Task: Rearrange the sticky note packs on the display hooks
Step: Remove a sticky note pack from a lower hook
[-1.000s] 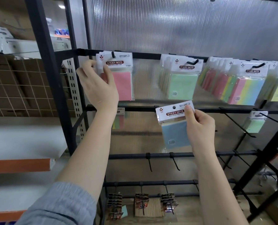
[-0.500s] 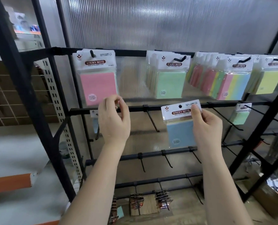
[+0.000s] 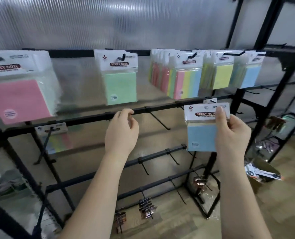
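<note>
Here, right hand (image 3: 232,135) pinching blue pack (image 3: 201,138), left hand (image 3: 121,133) empty

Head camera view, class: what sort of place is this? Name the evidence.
Probably a stationery shop or stockroom: sticky note packs hang in colour groups from hooks on a black display rack, and the right hand holds a blue pack.

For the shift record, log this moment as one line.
right hand pinches blue sticky note pack by header | left hand at second rail, holding nothing | pack not hung
</note>
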{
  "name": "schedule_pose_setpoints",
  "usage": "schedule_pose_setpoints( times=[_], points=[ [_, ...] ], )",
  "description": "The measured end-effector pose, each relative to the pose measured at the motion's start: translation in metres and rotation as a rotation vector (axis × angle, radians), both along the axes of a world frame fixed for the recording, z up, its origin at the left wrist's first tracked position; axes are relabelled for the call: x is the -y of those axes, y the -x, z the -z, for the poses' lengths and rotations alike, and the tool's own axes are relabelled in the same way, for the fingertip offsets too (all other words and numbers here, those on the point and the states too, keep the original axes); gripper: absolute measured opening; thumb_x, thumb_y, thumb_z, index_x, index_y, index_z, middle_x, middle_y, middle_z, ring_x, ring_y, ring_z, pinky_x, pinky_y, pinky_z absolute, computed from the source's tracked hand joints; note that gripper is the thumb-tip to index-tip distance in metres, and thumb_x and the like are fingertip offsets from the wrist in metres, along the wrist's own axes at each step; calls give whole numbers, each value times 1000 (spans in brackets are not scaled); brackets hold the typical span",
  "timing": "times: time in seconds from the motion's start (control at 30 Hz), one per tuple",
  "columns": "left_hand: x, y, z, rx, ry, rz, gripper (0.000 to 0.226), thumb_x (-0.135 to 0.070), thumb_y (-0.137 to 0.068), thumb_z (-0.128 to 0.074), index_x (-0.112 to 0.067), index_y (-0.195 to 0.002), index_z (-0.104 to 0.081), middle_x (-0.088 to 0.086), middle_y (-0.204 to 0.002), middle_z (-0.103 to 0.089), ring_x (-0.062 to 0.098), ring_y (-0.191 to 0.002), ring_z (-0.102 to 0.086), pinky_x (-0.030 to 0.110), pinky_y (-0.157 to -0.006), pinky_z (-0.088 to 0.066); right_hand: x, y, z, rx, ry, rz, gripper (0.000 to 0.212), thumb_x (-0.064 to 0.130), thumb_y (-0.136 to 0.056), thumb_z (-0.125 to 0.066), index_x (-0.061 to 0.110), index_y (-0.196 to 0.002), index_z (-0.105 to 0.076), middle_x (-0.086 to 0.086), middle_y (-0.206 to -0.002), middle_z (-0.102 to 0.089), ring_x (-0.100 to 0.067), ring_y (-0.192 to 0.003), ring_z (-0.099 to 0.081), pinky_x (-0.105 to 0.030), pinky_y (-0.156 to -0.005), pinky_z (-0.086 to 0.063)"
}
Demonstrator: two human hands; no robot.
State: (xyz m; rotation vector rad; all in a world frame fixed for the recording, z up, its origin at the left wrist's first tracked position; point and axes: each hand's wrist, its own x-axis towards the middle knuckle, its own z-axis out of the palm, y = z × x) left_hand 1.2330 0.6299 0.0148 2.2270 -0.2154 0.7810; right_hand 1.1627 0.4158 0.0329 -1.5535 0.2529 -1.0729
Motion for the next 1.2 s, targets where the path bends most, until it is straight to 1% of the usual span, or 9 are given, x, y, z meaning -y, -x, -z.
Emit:
schedule_pose_setpoints(
  times=[0.07,0.3,0.37,0.53,0.7,0.83,0.93,1.07,1.2],
  points=[
    [27,2,2,-73,-39,33,25,-21,-94,-45,-19,-116,-57,-3,-112,-57,17,-95,-55,33,-78,-48,27,1,0,6,18,3,53,34,-94,-56,-13,-70,-49,-1,-56,-44,-1,-46,-37,-13,-39,-26],
    [135,17,7,-174,-11,-19,22,-22,-95,-43,-19,-111,-58,-3,-112,-56,18,-95,-53,35,-80,-48,141,5,-3,-41,125,-100,35,34,-89,-63,17,-59,-59,12,-49,-54,3,-45,-43,-12,-41,-31],
    [165,25,7,-197,4,-36,22,-22,-95,-43,-19,-109,-59,-1,-111,-56,19,-95,-54,37,-81,-49,172,9,-4,-59,156,-138,31,33,-88,-66,20,-60,-61,11,-51,-58,4,-44,-45,-11,-41,-32],
    [220,41,5,-273,-33,-45,21,-23,-95,-44,-21,-110,-59,-3,-113,-55,15,-92,-52,31,-75,-44,234,13,-9,-108,211,-138,33,35,-89,-64,18,-61,-60,1,-57,-59,-3,-49,-44,-18,-45,-32],
    [242,33,3,-291,-70,-94,21,-23,-95,-45,-22,-111,-58,-3,-113,-55,12,-89,-49,24,-67,-36,276,1,-9,-124,304,-78,46,36,-93,-56,-6,-74,-57,-22,-71,-61,-28,-59,-47,-28,-53,-34],
    [253,14,6,-325,-81,-116,21,-23,-95,-47,-22,-113,-58,-2,-116,-55,12,-90,-50,18,-58,-33,297,-20,-16,-114,292,-71,45,33,-94,-55,-9,-80,-57,-27,-77,-60,-22,-62,-44,-28,-57,-33],
    [264,-6,8,-321,-89,-120,21,-23,-95,-47,-22,-113,-57,-1,-116,-55,12,-90,-48,16,-56,-32,306,-40,-28,-70,239,-125,40,30,-94,-57,-6,-79,-60,-21,-74,-63,-15,-63,-46,-25,-55,-34],
    [279,-43,8,-332,-90,-93,22,-23,-95,-47,-21,-114,-58,-1,-118,-57,11,-92,-48,24,-67,-39,317,-78,-53,-17,150,-178,26,31,-90,-62,15,-69,-65,13,-58,-61,2,-55,-50,-14,-52,-38],
    [286,-78,8,-364,-120,-72,24,-24,-95,-46,-19,-115,-58,2,-118,-57,14,-89,-51,30,-70,-44,319,-120,-75,17,130,-195,21,33,-88,-65,16,-75,-69,15,-65,-66,3,-59,-57,-17,-56,-44]
  ],
)
